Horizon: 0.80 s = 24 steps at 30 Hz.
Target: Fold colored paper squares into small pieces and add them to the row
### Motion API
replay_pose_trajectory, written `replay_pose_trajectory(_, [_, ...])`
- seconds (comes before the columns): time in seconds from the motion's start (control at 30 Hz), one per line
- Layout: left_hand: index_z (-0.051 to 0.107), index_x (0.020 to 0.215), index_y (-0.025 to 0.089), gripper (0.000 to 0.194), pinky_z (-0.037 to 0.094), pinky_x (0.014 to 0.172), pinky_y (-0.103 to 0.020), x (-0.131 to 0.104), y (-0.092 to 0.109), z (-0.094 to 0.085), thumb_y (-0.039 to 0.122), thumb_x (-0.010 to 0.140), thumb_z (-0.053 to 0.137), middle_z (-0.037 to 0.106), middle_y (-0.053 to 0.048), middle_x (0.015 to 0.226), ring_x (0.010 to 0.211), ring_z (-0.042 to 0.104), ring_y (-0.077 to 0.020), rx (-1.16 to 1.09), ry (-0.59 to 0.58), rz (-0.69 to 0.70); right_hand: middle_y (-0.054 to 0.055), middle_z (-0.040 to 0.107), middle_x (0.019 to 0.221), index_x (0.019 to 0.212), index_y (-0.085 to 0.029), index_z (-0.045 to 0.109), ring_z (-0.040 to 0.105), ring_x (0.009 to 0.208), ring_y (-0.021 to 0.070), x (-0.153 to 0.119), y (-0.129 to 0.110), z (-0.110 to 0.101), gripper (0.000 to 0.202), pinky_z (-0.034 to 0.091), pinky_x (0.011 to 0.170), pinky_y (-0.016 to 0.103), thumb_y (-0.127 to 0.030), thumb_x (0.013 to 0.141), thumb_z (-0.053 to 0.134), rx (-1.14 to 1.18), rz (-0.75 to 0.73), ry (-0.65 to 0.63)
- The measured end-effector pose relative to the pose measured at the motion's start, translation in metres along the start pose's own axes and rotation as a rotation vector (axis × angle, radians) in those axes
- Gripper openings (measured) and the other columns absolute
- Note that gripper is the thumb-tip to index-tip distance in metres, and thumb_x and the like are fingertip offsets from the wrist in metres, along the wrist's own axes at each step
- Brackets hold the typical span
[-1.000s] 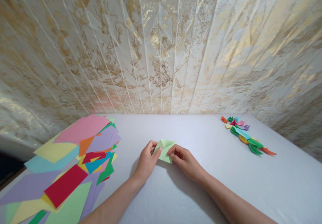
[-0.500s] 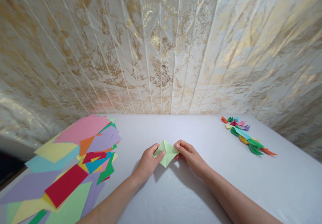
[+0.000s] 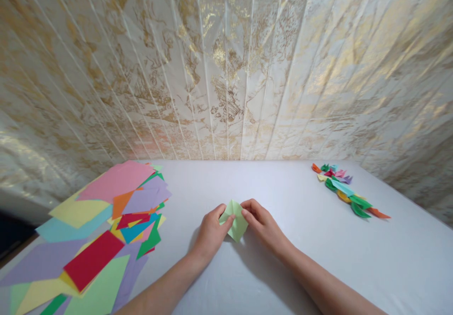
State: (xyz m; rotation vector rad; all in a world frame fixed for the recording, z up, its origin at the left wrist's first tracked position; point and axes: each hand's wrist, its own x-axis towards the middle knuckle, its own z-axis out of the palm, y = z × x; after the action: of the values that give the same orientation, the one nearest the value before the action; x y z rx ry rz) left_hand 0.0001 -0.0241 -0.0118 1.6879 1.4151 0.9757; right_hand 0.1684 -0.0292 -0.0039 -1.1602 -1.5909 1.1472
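Note:
A small light green sheet of paper [image 3: 238, 229] with crease lines is held between my two hands, just above the white table. My left hand [image 3: 211, 230] grips its left side, the thumb lying across the front face near the middle. On the other side, my right hand [image 3: 262, 224] pinches the upper right edge, thumb in front and fingers curled behind. The fingers behind the paper are partly hidden.
Loose coloured sheets and scraps overlap on the left, among them a red rectangle [image 3: 93, 261] and a pink sheet [image 3: 116, 180]. Several small folded paper pieces [image 3: 359, 201] lie at the far right of the white table [image 3: 283, 183]. A gold-patterned curtain [image 3: 226, 70] hangs behind.
The green paper has turned and tilted, its lower corner now further right and nearer me. My right hand has shifted slightly left along it, its thumb now in front.

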Motion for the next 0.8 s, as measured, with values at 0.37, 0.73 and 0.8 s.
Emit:
replay_pose_trajectory(0.37, [0.065, 0.079, 0.017, 0.029, 0.043, 0.067, -0.025, 0.003, 0.006, -0.007, 0.044, 0.082, 0.055, 0.065, -0.001, 0.076, 0.074, 0.057, -0.0186, -0.153, -0.155, -0.024, 0.002, 0.066, 0.082, 0.094, -0.018, 0.066, 0.056, 0.073, 0.0156, 0.004, -0.003, -0.003, 0.025, 0.045, 0.068, 0.027, -0.041, 0.085, 0.059, 0.190, 0.049, -0.121])
replay_pose_trajectory(0.73, [0.065, 0.075, 0.015, 0.031, 0.038, 0.062, -0.022, 0.009, -0.003, -0.013, 0.042, 0.085, 0.054, 0.058, 0.001, 0.069, 0.066, 0.050, -0.0148, -0.130, -0.294, 0.011, 0.003, 0.065, 0.085, 0.096, -0.018, 0.067, 0.057, 0.077, 0.0170, 0.004, 0.001, -0.007, 0.027, 0.045, 0.072, 0.029, -0.043, 0.088, 0.059, 0.126, 0.001, -0.195])
replay_pose_trajectory(0.8, [0.065, 0.077, 0.015, 0.032, 0.038, 0.063, -0.023, 0.009, -0.001, -0.014, 0.043, 0.085, 0.053, 0.058, 0.001, 0.070, 0.067, 0.050, -0.0152, -0.141, -0.311, 0.011, 0.002, 0.064, 0.083, 0.095, -0.018, 0.066, 0.055, 0.075, 0.0164, 0.004, 0.000, -0.008, 0.030, 0.044, 0.070, 0.027, -0.046, 0.088, 0.058, 0.125, 0.005, -0.204])
